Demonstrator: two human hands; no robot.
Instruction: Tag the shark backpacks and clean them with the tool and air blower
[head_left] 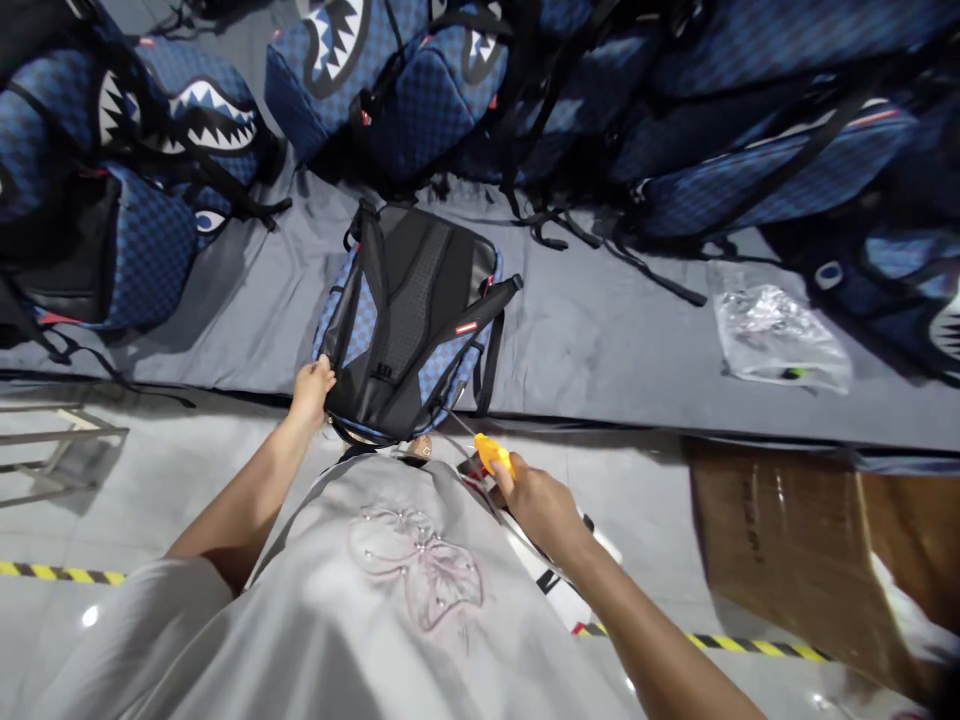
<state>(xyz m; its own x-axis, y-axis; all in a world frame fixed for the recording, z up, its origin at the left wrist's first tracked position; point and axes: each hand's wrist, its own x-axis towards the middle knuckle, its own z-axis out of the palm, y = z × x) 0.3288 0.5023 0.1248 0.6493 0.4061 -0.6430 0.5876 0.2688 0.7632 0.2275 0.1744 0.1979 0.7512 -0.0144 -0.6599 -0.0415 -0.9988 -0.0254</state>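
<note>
A backpack (420,290) lies on the grey cloth, its black padded back and shoulder straps facing up and its blue checked sides showing. My left hand (311,391) is closed on the backpack's lower left edge. In my right hand (536,500), just off the near edge of the cloth, is a yellow-handled tool (493,453) with a thin shaft. The shaft points up and left toward the backpack's lower right corner; whether its tip touches the fabric I cannot tell. The tool's exact kind is unclear.
Blue checked backpacks with shark-mouth prints (214,115) crowd the far side and left of the grey cloth (600,340). A clear plastic bag (776,325) lies on the right. Below stand a cardboard box (787,560) and, at left, a metal frame (64,437).
</note>
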